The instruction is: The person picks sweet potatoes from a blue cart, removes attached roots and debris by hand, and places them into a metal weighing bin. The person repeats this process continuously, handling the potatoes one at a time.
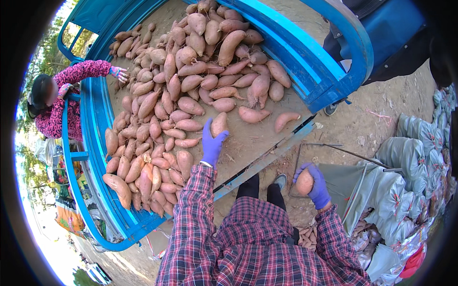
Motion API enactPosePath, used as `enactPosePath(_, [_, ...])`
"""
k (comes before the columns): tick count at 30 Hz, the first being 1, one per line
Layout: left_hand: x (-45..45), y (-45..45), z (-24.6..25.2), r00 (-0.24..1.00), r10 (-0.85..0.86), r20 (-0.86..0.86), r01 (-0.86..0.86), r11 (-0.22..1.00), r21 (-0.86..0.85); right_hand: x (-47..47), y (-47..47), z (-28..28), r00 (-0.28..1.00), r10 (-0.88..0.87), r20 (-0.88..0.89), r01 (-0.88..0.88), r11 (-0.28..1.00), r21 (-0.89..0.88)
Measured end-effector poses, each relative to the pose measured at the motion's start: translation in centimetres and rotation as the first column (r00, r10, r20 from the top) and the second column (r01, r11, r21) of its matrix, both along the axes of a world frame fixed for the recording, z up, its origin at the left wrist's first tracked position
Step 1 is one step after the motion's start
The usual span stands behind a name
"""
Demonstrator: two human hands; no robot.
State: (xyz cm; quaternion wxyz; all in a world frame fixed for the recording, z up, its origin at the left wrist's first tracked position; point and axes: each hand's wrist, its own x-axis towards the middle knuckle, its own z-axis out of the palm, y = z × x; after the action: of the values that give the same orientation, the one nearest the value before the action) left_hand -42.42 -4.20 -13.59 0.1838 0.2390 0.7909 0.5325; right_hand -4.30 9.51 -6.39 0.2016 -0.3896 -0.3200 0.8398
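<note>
My left hand (212, 144), in a purple glove, grips a sweet potato (219, 124) above the bare front part of the truck bed (247, 150). A large pile of sweet potatoes (189, 71) spreads over the bed behind and to the left of it. Out past the bed's edge, my right hand (316, 187), gloved the same way, has its fingers around another sweet potato (305, 181). Below that hand lies a grey-green woven sack (331, 175) beside a thin metal frame (298, 157). Two single sweet potatoes (286, 121) lie near the bed's right corner.
Blue metal side rails (66, 143) bound the bed. At the left, a person in a pink patterned jacket (77, 75) reaches over the rail to the pile. Another person in dark clothing (390, 39) stands at the upper right. Several tied, filled sacks (404, 157) stand along the right.
</note>
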Motion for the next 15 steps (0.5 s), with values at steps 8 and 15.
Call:
enactPosePath(8, [9.2,-0.7,5.9,0.01,-0.498,0.867,-0.374,0.802,0.465,21.8,1.6,0.7,0.758,-0.587,0.285,0.503,0.804,0.317])
enactPosePath(15, [15.6,2.9,8.2,0.126,-0.531,0.838,-0.179,0.818,0.546,38.9,-0.2,-9.4,0.361,-0.549,0.754,-0.001,0.808,0.589])
